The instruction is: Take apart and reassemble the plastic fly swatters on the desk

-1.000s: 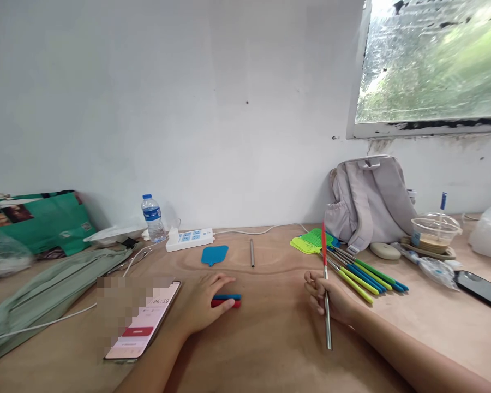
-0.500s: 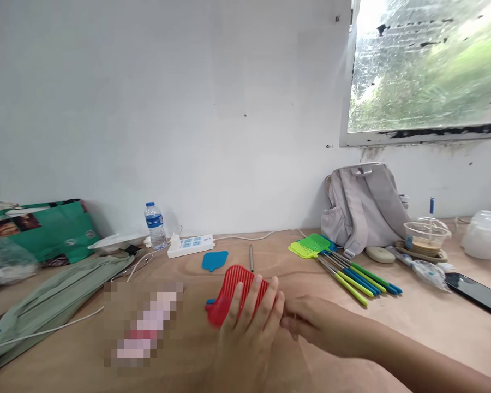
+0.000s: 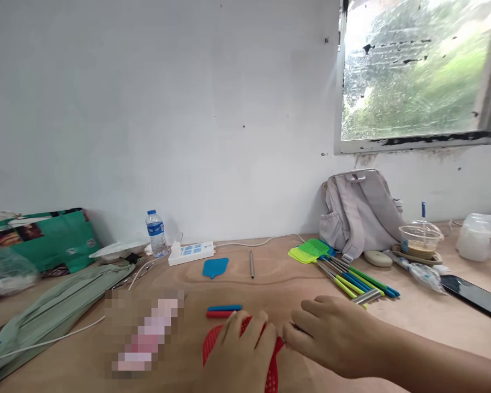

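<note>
My left hand (image 3: pixel 243 349) is closed over a red fly swatter head (image 3: pixel 275 376), whose mesh shows on both sides of my fingers. The swatter's short neck points right, towards my right hand (image 3: pixel 331 333). My right hand's fingers are curled together beside that neck. Silver metal rods (image 3: pixel 367 296) stick out behind my right hand, seemingly held in it; their front ends are hidden by the fingers. Just beyond my left hand, a blue handle (image 3: pixel 225 308) and a red handle (image 3: pixel 221 314) lie side by side on the table.
A blue swatter head (image 3: pixel 215 267) and a loose metal rod (image 3: pixel 251 264) lie farther back. Several green, yellow and blue fly swatters (image 3: pixel 343 273) are piled at right, before a grey backpack (image 3: pixel 358 213). A water bottle (image 3: pixel 156 234) and power strip (image 3: pixel 191 252) stand by the wall.
My left hand has come down and nearer with the red swatter head, uncovering the red and blue handles. My right hand is now raised a little, with silver rods showing behind it.
</note>
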Tool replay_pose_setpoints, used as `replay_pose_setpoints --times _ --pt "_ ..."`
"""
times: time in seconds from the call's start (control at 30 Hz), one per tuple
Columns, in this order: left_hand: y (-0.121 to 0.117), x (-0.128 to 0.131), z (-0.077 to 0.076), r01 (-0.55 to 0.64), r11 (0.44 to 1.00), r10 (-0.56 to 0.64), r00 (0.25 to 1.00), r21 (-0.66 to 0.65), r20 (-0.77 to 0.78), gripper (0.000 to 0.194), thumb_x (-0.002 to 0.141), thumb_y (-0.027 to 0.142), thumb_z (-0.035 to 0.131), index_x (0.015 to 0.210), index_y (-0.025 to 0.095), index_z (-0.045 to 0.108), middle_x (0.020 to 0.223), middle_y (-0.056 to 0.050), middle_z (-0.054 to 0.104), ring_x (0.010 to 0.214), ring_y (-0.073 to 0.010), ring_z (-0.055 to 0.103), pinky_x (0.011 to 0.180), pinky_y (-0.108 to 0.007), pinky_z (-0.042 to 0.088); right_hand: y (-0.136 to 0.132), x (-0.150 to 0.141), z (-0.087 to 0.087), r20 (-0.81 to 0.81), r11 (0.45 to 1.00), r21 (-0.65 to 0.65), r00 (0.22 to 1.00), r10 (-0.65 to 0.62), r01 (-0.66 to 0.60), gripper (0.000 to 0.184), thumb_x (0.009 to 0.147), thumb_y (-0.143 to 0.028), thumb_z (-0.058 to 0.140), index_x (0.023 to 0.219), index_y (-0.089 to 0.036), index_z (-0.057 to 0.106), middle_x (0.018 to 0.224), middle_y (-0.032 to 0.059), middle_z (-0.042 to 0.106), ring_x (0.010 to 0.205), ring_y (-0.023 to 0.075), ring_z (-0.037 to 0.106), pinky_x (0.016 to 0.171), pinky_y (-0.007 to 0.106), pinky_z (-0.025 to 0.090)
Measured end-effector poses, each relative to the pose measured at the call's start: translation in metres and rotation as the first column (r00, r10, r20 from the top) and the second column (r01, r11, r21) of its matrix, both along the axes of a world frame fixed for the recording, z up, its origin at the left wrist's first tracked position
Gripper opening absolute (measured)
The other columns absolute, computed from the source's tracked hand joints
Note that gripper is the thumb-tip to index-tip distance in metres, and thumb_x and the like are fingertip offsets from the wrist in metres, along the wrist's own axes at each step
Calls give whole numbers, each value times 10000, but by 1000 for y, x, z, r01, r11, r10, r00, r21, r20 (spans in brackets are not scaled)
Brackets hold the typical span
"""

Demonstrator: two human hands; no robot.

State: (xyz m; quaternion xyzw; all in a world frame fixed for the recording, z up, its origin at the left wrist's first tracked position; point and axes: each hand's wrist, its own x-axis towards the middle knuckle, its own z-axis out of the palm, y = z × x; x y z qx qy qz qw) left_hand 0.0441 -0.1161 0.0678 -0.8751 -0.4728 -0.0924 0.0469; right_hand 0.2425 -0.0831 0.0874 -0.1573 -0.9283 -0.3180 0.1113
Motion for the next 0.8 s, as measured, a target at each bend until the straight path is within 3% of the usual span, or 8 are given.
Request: replay_pose_setpoints --times 0.1,0.17,0.33,0.43,0.57,0.7,0.8 --pt "3 0 -2 9 961 -3 1000 -277 22 391 691 342 507 1047 180 520 1125 -80 530 946 -245 482 828 -362 388 -1 3 -4 5 997 70 999 42 -42 114 809 -151 423 896 -177 492 652 6 536 494 129 404 456 303 153" --pt "6 1 1 33 923 -14 999 -382 52 345 696 338 501 995 167 521 1063 -74 538 891 -218 491 790 -334 395 2 5 -6 -2 995 83 998 62 -61 108 811 -156 432 898 -183 489 637 -5 523 495 128 399 460 303 145" --pt "4 2 17 53 882 9 992 -468 128 251 717 321 480 928 188 509 995 -43 538 847 -189 487 732 -294 382 11 11 -5 -21 987 124 994 103 -100 71 826 -166 420 834 -193 485 608 -20 491 488 123 371 469 303 127" --pt "2 -5 15 32 866 60 984 -499 168 209 708 285 507 907 225 525 948 0 564 806 -173 511 688 -272 397 11 16 -1 -18 987 130 995 102 -99 88 831 -156 414 789 -199 479 612 -22 486 494 122 361 475 305 132" --pt "8 -27 -13 87 905 27 965 -416 261 220 784 307 496 994 258 540 1000 11 572 870 -171 535 753 -287 431 9 21 8 -18 986 136 995 101 -98 102 845 -161 411 784 -204 480 619 -26 480 506 120 363 477 308 142" --pt "15 -52 -47 57 926 50 962 -374 270 299 835 311 472 1090 159 504 1103 -70 523 928 -186 537 779 -378 463 8 23 14 -6 987 114 994 111 -109 121 855 -158 386 812 -209 486 618 -24 480 509 122 362 478 311 167" --pt "11 -69 -75 25 943 71 960 -333 272 285 834 309 473 1080 172 516 1113 -66 521 935 -186 534 779 -365 464 5 17 13 6 993 55 995 104 -104 124 856 -163 378 820 -213 485 630 -18 489 516 126 366 475 310 176"
